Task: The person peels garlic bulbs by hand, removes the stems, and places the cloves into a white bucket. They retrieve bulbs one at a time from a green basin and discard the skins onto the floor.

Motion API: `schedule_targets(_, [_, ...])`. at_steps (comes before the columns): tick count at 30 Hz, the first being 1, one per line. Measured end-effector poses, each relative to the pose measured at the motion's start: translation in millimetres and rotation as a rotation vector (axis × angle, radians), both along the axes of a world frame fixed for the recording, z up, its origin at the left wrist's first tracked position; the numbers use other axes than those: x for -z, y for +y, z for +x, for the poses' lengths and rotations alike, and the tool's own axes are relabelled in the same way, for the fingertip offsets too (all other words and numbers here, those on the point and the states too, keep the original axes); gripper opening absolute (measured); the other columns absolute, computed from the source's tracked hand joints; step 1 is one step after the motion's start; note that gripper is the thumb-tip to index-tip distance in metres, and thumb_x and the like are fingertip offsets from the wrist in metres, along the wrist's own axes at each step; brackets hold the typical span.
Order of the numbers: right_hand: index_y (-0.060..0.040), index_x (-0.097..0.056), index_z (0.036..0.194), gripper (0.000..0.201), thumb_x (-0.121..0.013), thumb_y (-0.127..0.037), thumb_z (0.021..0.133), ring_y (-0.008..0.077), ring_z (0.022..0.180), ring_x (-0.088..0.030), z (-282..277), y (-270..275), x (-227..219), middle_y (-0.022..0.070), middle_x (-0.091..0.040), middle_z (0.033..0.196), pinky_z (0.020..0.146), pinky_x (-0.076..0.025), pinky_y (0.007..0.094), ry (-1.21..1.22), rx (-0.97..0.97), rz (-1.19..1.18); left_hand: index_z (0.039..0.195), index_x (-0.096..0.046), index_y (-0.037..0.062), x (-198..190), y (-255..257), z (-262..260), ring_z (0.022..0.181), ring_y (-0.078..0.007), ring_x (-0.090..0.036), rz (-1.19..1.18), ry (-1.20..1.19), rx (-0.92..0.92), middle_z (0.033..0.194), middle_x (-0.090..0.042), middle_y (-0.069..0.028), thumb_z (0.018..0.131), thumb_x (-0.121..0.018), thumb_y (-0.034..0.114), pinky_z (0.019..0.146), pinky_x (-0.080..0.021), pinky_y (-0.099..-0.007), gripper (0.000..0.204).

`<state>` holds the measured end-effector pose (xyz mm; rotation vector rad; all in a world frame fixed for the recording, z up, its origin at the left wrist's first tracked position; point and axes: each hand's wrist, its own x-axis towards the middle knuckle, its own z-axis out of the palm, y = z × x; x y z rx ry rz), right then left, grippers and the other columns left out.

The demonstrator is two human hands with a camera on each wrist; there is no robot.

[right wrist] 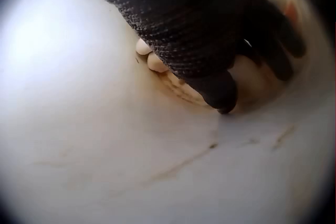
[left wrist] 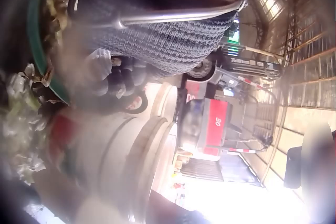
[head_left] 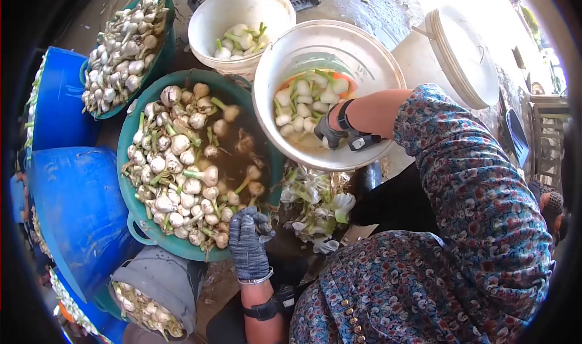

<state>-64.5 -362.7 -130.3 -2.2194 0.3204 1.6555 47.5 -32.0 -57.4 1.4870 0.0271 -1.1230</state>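
Note:
My right hand, in a dark knit glove, reaches down inside a white bucket. Its thumb and fingers are around a pale garlic bulb low by the bucket wall. Peeled garlic bulbs with short green stems lie beside it. My left hand, in a grey striped glove, is at the near rim of a green tub, fingers loosely bent. Scraps of pale garlic skin show at its fingers. Unpeeled garlic bulbs heap up in the tub, some in brown water.
A second white bucket with peeled bulbs stands behind. Garlic skins pile on the floor between tub and bucket. Blue barrels, a tipped grey bucket and another garlic-filled tub crowd the left. A lidded white bucket is right.

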Motion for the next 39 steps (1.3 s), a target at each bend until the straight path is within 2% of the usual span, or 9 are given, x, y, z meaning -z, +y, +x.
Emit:
schedule_targets(2, [-0.0153,-0.055,0.13,0.056,-0.069,-0.036,0.08,0.0295,0.106,-0.06,-1,-14,36,0.0137,-0.062,0.117,0.089,-0.046,0.0466,-0.009,0.006,-0.004,0.119,-0.055,0.005,6,-6,7,0.068,-0.0104,-0.058,0.065,-0.045,-0.012,0.098,-0.064,-0.0058,0.099,-0.049,0.019,0.056,-0.051,-0.0239,0.025])
schedule_targets(7, [-0.0111,-0.056,0.12,0.045,-0.07,-0.029,0.081,0.0222,0.09,-0.063,-7,-37,-107,0.0084,-0.067,0.1,0.079,-0.051,0.0376,-0.581,0.546,0.177,0.124,-0.055,0.0062,35,-33,25,0.058,-0.0077,-0.054,0.18,-0.063,0.03,0.11,-0.065,-0.0054,0.098,-0.051,0.018,0.045,-0.042,-0.02,0.028])
schedule_targets(13, [-0.0119,-0.053,0.124,0.037,-0.063,-0.023,0.091,0.0229,0.092,-0.064,-133,-60,-242,0.0091,-0.068,0.102,0.086,-0.051,0.037,-1.261,0.671,-0.615,0.128,-0.052,0.0037,163,-79,66,0.087,-0.0295,-0.065,0.304,-0.965,0.633,0.116,-0.065,-0.0131,0.097,-0.05,0.026,0.079,-0.053,-0.039,0.038])
schedule_targets(15, [-0.0144,-0.051,0.129,0.041,-0.062,-0.027,0.092,0.0269,0.101,-0.063,-256,-157,-196,0.0091,-0.068,0.104,0.093,-0.049,0.0384,-1.086,0.551,-0.894,0.127,-0.053,0.0046,192,-87,55,0.095,-0.0327,-0.063,0.467,-1.138,0.887,0.119,-0.063,-0.0146,0.097,-0.049,0.026,0.085,-0.05,-0.0393,0.037])
schedule_targets(18, [-0.0145,-0.045,0.139,0.064,-0.07,-0.036,0.084,0.0343,0.116,-0.057,-253,-73,-244,0.0227,-0.06,0.122,0.099,-0.044,0.0402,-0.949,0.729,-1.192,0.125,-0.054,0.0061,199,-84,49,0.109,-0.0375,-0.059,0.763,-1.375,1.275,0.125,-0.06,-0.0168,0.096,-0.048,0.024,0.096,-0.046,-0.0398,0.035])
schedule_targets(22, [-0.0106,-0.051,0.134,0.054,-0.068,-0.032,0.087,0.0317,0.111,-0.06,-257,-67,-219,0.0199,-0.062,0.121,0.095,-0.046,0.038,-1.276,0.997,-0.662,0.123,-0.052,0.0061,127,-69,39,0.1,-0.0343,-0.063,0.66,-1.097,1.028,0.115,-0.064,-0.0157,0.096,-0.05,0.019,0.087,-0.052,-0.0395,0.03])
schedule_targets(24, [-0.0071,-0.06,0.121,0.034,-0.064,-0.025,0.093,0.0163,0.091,-0.062,-207,27,-255,0.009,-0.068,0.103,0.084,-0.05,0.0317,-1.472,1.017,-0.331,0.123,-0.05,0.0083,97,-59,36,0.092,-0.0284,-0.065,0.309,-0.206,0.339,0.103,-0.064,-0.0134,0.095,-0.051,0.011,0.077,-0.057,-0.0368,0.027])
schedule_targets(27, [-0.0059,-0.068,0.106,0.023,-0.065,-0.023,0.091,0.0137,0.081,-0.061,-149,107,-252,0.0045,-0.069,0.088,0.079,-0.05,0.0307,-1.145,1.269,0.378,0.124,-0.048,0.0055,30,-46,22,0.092,-0.0247,-0.064,-0.106,-0.158,0.18,0.11,-0.056,-0.0137,0.093,-0.049,0.001,0.076,-0.058,-0.0363,0.032])
schedule_targets(39, [-0.008,-0.068,0.092,0.02,-0.063,-0.026,0.085,0.0342,0.078,-0.065,-59,213,-146,0.014,-0.067,0.082,0.071,-0.052,0.0411,-1.496,0.889,0.157,0.125,-0.049,-0.0014,-52,25,-51,0.107,-0.0166,-0.054,-0.152,-0.552,0.119,0.116,-0.055,-0.0087,0.083,-0.061,-0.005,0.097,-0.046,-0.03,0.044])
